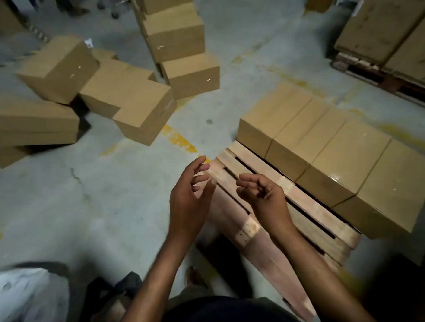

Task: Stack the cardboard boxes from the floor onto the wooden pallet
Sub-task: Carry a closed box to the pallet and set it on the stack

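Observation:
A wooden pallet [257,225] lies on the concrete floor at centre right. Along its far side sits a row of several cardboard boxes [332,150], packed edge to edge. More cardboard boxes [126,102] lie tumbled on the floor at the left, and a leaning stack of boxes [177,36] stands behind them. My left hand [191,193] hovers above the pallet's near-left corner, fingers relaxed and holding nothing. My right hand [263,196] hangs over the pallet's bare slats, fingers loosely curled and holding nothing.
A second loaded pallet [389,39] of large boxes stands at the far right. Yellow floor markings [181,138] run between the loose boxes and the pallet. A white sack [26,296] lies at the bottom left. Someone's legs show at the far top left.

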Demonstrator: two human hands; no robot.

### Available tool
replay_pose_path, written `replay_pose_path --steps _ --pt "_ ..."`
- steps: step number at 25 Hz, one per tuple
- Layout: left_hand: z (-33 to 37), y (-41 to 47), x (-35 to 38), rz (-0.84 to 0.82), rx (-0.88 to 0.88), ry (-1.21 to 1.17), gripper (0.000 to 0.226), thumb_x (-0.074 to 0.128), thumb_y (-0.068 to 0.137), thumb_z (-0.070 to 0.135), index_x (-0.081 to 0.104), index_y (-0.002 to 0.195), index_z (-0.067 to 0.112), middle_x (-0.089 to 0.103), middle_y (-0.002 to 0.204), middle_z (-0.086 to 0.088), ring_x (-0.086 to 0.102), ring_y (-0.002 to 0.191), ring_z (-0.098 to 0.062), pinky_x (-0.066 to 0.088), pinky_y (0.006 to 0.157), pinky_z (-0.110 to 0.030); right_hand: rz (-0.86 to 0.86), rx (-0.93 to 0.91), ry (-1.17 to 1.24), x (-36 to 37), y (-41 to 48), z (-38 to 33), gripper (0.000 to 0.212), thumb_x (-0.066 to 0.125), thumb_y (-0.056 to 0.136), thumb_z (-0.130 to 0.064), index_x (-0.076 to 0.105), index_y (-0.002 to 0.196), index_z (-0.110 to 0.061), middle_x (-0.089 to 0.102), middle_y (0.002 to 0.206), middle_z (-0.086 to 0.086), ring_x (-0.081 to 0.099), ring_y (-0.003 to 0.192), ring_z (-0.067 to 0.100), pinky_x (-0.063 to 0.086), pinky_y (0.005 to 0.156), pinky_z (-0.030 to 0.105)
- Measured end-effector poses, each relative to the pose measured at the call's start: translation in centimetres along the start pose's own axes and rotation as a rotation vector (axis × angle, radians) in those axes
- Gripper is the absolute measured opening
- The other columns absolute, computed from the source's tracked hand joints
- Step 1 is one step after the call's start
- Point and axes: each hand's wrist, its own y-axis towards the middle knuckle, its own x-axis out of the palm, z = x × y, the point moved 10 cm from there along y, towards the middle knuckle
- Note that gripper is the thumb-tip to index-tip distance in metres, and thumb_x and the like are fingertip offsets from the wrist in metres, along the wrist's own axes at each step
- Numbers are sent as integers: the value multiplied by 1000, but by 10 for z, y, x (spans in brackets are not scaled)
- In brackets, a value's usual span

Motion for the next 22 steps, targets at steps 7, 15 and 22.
replay_pose_path --steps 7,15,22 --pt "-41 86 -126 190 -159 -135 41 69 96 10 60 133 25 70 119 10 70 100 -6 51 81 -15 -194 -46 -42 167 56 -35 31 73 90 5 71 113 -14 76 103 7 72 88 10 58 75 22" --pt "-79 216 -205 320 -213 -160 39 69 96 10 62 130 27 71 116 11 70 97 -6 52 82 -17 -291 -134 -141 283 198 -61 29 77 89 0 72 111 -18 78 100 5 74 93 16 57 82 27" --pt "-103 321 -281 400 -249 -186 40 70 96 11 62 130 30 70 116 11 69 100 -5 53 85 -16 -351 -110 -162 388 306 -85 28 78 89 -5 72 108 -26 79 98 1 74 94 15 58 84 34"
